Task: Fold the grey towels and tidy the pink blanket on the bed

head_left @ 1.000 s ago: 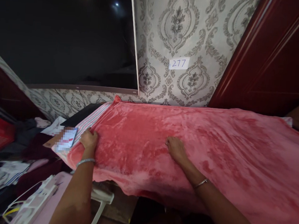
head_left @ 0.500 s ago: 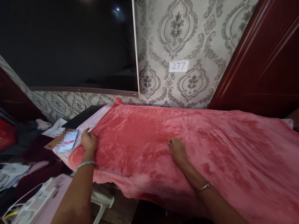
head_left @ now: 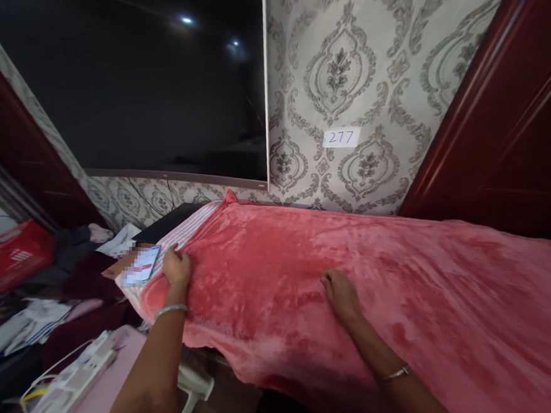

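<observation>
we find the red blanket [head_left: 277, 250] spread along the wall [head_left: 288, 94] beneath both hands, its back edge nearly straight. we judge the spreading well advanced; creases remain toward the right, and striped cloth [head_left: 188, 229] shows uncovered at the left end. the left hand [head_left: 177, 270] rests at the blanket's left border, the right hand [head_left: 342, 294] on its middle, fingers curled; we cannot tell whether either grips fabric. we note a phone [head_left: 143, 266] near the left hand, possibly obstructing that end, and a power strip [head_left: 79, 375] below.
</observation>
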Demonstrator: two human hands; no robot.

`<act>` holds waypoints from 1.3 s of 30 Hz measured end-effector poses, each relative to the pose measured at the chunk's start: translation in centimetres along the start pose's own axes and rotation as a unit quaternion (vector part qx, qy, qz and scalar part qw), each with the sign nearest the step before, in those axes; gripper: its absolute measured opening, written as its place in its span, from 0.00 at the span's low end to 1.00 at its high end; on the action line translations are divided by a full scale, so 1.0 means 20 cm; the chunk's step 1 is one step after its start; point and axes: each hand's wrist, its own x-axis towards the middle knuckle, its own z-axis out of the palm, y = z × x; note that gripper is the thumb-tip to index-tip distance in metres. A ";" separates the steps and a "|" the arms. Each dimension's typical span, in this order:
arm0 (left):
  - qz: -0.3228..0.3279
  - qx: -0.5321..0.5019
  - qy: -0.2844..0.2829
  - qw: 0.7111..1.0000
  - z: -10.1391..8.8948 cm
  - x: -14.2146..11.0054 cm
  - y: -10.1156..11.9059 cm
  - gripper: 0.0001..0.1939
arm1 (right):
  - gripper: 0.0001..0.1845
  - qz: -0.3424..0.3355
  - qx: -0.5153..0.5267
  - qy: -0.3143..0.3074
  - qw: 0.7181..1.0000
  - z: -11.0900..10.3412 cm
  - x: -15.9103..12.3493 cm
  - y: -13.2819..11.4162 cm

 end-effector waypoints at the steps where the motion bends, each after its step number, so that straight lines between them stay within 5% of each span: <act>1: -0.002 0.006 -0.005 1.000 0.00 0.00 0.00 0.27 | 0.10 -0.014 0.002 0.004 1.000 0.00 -0.01 0.00; 9: -0.016 0.020 -0.031 0.999 0.00 -0.01 0.02 0.27 | 0.06 -0.081 -0.054 -0.045 0.994 0.02 -0.01 -0.01; 14: -0.035 0.022 -0.023 0.999 0.00 -0.02 0.03 0.26 | 0.10 -0.103 -0.073 -0.003 0.992 0.02 -0.01 0.01; 20: -0.061 0.003 -0.001 0.998 0.02 -0.02 0.01 0.23 | 0.14 -0.068 -0.051 0.007 0.996 0.03 -0.02 0.04; 28: -0.068 -0.083 0.044 0.993 0.05 0.00 -0.06 0.23 | 0.25 -0.073 0.034 0.121 0.989 0.00 -0.03 0.01; 39: -0.080 -0.209 0.101 0.970 0.12 0.06 -0.17 0.21 | 0.20 -0.030 0.117 0.096 0.988 -0.03 -0.03 -0.01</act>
